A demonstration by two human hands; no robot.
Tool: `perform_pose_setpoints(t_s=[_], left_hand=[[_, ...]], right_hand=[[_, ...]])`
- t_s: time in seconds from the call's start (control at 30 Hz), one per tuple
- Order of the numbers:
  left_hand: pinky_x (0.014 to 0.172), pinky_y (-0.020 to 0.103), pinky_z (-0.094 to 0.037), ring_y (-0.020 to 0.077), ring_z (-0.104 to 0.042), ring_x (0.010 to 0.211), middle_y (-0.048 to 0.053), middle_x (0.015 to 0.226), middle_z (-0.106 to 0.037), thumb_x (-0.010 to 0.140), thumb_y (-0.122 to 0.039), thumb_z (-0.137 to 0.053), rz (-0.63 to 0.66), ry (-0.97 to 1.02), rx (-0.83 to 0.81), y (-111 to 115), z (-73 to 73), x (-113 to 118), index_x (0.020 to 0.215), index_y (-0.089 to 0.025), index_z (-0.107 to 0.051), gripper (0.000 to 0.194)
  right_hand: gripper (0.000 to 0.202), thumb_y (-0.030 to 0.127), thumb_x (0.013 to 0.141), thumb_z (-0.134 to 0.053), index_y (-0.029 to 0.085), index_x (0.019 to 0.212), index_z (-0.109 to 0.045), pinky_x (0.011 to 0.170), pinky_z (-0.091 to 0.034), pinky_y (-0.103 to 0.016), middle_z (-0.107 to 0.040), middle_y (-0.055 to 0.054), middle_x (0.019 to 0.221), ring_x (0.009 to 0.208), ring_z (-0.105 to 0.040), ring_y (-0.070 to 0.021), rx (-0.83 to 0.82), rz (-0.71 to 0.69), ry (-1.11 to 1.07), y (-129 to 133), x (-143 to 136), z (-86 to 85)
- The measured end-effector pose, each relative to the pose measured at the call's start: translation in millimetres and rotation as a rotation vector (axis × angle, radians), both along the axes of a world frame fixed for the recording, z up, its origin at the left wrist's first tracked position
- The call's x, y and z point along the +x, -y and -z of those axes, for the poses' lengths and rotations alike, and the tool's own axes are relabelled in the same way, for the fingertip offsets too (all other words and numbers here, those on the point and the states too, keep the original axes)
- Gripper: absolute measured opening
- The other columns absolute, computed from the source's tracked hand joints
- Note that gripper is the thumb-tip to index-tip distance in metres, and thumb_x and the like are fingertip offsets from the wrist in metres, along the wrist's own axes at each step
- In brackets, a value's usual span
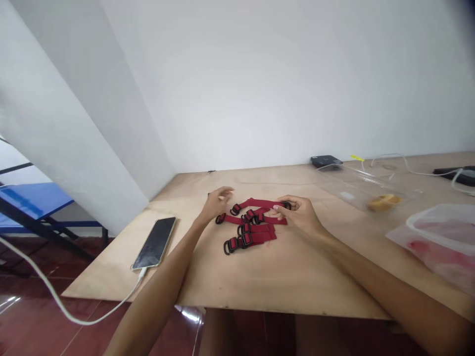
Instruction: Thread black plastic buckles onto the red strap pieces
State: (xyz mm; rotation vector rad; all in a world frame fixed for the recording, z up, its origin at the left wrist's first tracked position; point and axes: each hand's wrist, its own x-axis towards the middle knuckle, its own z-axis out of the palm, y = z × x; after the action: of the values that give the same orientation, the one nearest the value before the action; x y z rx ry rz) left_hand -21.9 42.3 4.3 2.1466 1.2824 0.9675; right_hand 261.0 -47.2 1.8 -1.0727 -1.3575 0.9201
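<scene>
Several short red webbing straps (261, 230) with black plastic buckles and rings lie in a loose group on the wooden table. My right hand (302, 213) pinches the right end of the uppermost red strap (263, 202), beside its black ring (286, 204). At that strap's other end is a black buckle (235, 209). To the left of the group, my left hand (218, 202) is raised just above the table with its fingers apart, and nothing shows in it. The closest piece to it is a black ring (220, 218) on another strap.
A phone (155, 244) on a white charging cable (79, 319) lies near the table's left edge. To the right are a clear plastic container (349, 185), a yellow tape roll (385, 201) and a translucent tub (441, 242) with red pieces. A black device (326, 161) stands by the wall.
</scene>
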Motion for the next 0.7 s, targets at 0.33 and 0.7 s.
perform_pose_setpoints(t_s=[0.33, 0.7], left_hand=[[0.102, 0.041, -0.043, 0.0291, -0.059, 0.112, 0.015, 0.116, -0.069, 0.09, -0.021, -0.045, -0.202, -0.532, 0.111, -36.3, 13.2, -56.2, 0.103, -0.017, -0.073, 0.031], [0.086, 0.035, -0.047, 0.0254, -0.062, 0.097, 0.014, 0.105, -0.071, 0.093, -0.026, -0.038, -0.232, -0.498, 0.082, -27.2, 9.4, -51.0, 0.099, -0.014, -0.069, 0.034]], right_hand=[[0.036, 0.046, 0.072, -0.079, 0.016, 0.09, -0.07, 0.059, -0.058, -0.031, -0.072, -0.006, 0.071, 0.065, -0.072, -0.0224, 0.009, 0.019, 0.04, -0.2, -1.6, 3.3], [0.039, 0.046, 0.069, -0.081, 0.015, 0.091, -0.07, 0.057, -0.06, -0.03, -0.071, -0.005, 0.068, 0.063, -0.071, -0.0214, 0.01, 0.02, 0.007, -0.1, -0.9, 3.5]])
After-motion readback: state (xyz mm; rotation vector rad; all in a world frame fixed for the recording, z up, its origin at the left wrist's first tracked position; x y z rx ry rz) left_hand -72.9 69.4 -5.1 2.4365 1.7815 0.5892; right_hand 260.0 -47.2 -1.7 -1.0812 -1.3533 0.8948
